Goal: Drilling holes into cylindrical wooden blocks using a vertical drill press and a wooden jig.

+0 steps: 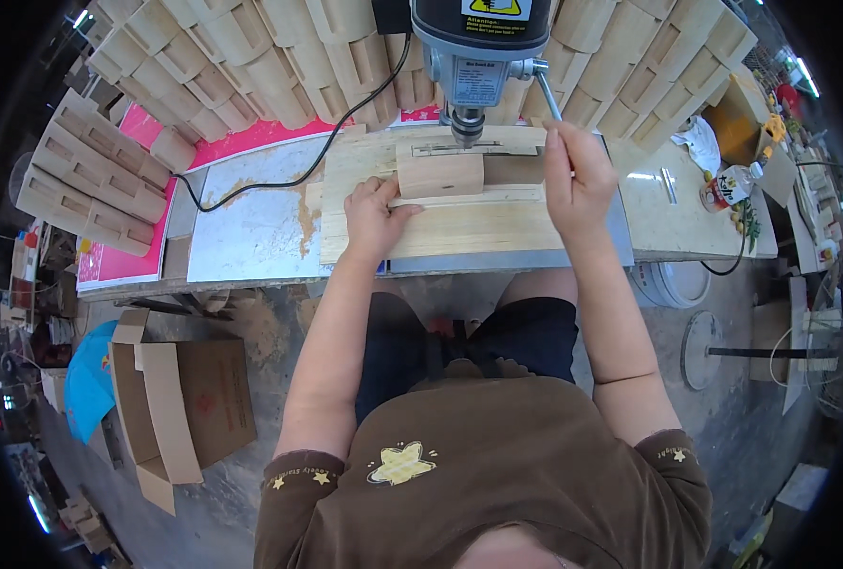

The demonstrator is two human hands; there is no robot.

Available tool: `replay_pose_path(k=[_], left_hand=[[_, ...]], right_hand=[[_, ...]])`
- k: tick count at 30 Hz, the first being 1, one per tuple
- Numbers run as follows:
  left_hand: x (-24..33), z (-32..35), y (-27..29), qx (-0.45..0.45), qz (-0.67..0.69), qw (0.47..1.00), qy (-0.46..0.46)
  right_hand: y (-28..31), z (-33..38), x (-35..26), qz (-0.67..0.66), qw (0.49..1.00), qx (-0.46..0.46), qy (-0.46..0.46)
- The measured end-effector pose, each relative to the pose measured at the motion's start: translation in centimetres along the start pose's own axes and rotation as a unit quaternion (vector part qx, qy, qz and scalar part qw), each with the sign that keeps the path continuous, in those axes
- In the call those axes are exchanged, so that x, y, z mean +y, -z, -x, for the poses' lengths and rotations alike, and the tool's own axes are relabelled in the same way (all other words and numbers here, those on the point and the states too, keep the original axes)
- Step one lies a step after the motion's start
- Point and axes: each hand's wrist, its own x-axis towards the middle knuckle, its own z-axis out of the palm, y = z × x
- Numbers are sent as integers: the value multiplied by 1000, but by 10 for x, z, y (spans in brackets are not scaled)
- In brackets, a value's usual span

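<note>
A pale wooden block with a rounded face (440,177) lies in a wooden jig (478,224) on the bench, under the chuck of a small drill press (479,80). My left hand (376,220) is at the block's left end, its fingers curled against that end and its thumb along the near side. With my right hand (581,178) I grip the drill press's metal lever (548,95), the fist closed around its lower end. The chuck (466,126) sits just above the block's far edge; whether a bit touches the wood cannot be made out.
Stacks of slotted wooden pieces (241,62) line the back, with more on the left (94,185). A black cable (298,180) curves across the bench. At the right stands a bottle (732,185). Below are an open cardboard box (217,389) and a white bucket (673,282).
</note>
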Motion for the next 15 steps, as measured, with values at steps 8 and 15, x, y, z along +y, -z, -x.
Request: replay_pose_path(k=[8, 15], left_hand=[[-3, 0, -5, 20, 3, 1000, -6], [-2, 0, -5, 11, 17, 1000, 17]], right_hand=[[-21, 24, 31, 16, 998, 1, 62], [15, -45, -1, 67, 996, -19, 60]])
